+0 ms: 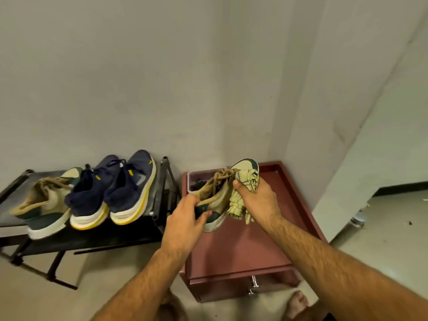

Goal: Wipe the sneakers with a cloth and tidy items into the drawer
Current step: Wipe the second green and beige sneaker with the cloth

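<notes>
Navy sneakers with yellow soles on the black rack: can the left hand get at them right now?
Probably not yet: the left hand grips the tan-and-green sneaker. The navy sneakers sit uncovered on the black rack.

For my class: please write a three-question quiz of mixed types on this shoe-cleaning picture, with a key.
1. True or false: the left hand grips the heel end of a tan and green sneaker.
2. Multiple choice: what does the right hand hold? A) a brush B) a yellow-green cloth C) a sponge
3. Fill in: the number of shoes on the black rack is ____.

Key
1. True; the sneaker is lifted over the red-brown cabinet.
2. B; the cloth is bunched against the sneaker's side.
3. Three: a pair of navy sneakers and the matching tan and green shoe.
</notes>
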